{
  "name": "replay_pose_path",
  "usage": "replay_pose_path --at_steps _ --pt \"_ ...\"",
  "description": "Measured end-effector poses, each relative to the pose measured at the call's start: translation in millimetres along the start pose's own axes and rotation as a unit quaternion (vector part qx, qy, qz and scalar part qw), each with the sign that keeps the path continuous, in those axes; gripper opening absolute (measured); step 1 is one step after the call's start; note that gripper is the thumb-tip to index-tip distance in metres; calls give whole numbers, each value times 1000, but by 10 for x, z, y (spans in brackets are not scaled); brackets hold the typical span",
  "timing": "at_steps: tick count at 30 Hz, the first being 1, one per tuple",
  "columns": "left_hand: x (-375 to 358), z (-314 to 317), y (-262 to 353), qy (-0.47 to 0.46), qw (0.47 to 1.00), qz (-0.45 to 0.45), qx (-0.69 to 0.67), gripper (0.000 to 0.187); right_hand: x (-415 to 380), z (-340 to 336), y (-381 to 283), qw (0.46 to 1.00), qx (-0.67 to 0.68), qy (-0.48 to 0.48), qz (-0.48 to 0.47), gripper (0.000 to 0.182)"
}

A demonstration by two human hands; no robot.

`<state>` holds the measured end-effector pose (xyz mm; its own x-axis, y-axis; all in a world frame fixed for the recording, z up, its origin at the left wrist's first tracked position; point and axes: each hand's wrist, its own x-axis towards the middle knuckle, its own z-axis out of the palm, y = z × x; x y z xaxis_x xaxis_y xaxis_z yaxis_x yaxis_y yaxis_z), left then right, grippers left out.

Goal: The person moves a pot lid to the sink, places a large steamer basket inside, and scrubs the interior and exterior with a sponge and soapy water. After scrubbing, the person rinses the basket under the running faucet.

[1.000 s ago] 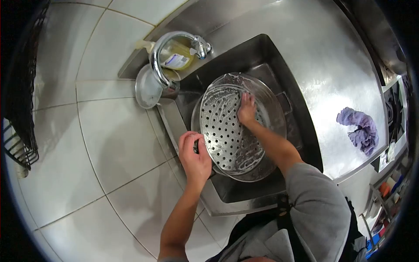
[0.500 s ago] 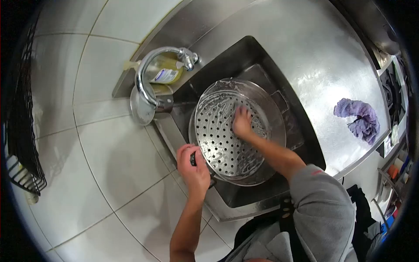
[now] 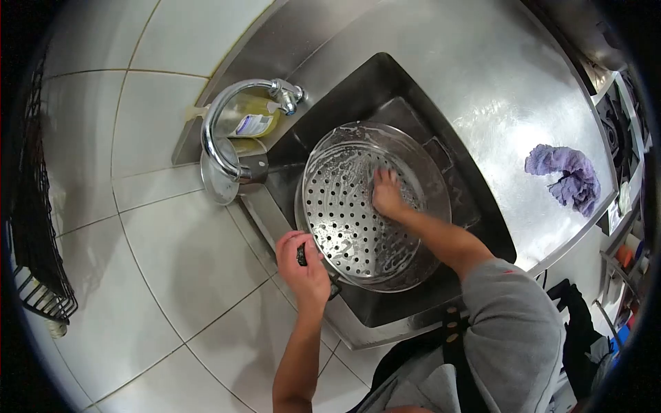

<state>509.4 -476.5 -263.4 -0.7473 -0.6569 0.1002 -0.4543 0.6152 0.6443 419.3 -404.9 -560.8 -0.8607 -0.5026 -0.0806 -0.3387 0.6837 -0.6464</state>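
Observation:
A round metal steamer pan [image 3: 337, 241] with a perforated, soap-streaked bottom rests tilted in the sink. My left hand [image 3: 303, 268] is closed around its black side handle at the near left rim. Inside the pan, my right hand [image 3: 390, 195] presses on the perforated bottom with fingers curled; a blurred greyish patch shows by the fingertips, and what they hold, if anything, I cannot make out.
The dark sink basin [image 3: 482, 206] surrounds the pan. A chrome faucet [image 3: 220, 117] arches at the left, beside a bottle of yellow liquid [image 3: 258, 120]. A crumpled purple cloth [image 3: 568, 175] lies on the steel counter [image 3: 509, 117]. A black wire rack [image 3: 41, 206] hangs far left.
My right hand has shifted slightly across the pan's bottom. My left hand keeps its hold on the handle, and the view has moved a little.

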Motion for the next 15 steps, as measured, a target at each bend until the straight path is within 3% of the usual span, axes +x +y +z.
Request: replay_pose_path --at_steps 4,8,10,13,15 --pt "-13 -30 148 -7 999 -41 -17 9 287 33 60 995 41 -43 80 46" --pt "-58 -51 48 0 1000 -26 -6 9 301 168 305 996 47 -12 78 46" --pt "-24 -20 71 -1 999 -27 -19 8 308 153 207 996 12 -54 65 46" --pt "-40 -30 78 -4 999 -32 -22 9 147 275 177 992 31 58 -103 48" --pt "-83 -81 73 -2 999 -35 -13 9 365 217 113 991 81 -33 98 54"
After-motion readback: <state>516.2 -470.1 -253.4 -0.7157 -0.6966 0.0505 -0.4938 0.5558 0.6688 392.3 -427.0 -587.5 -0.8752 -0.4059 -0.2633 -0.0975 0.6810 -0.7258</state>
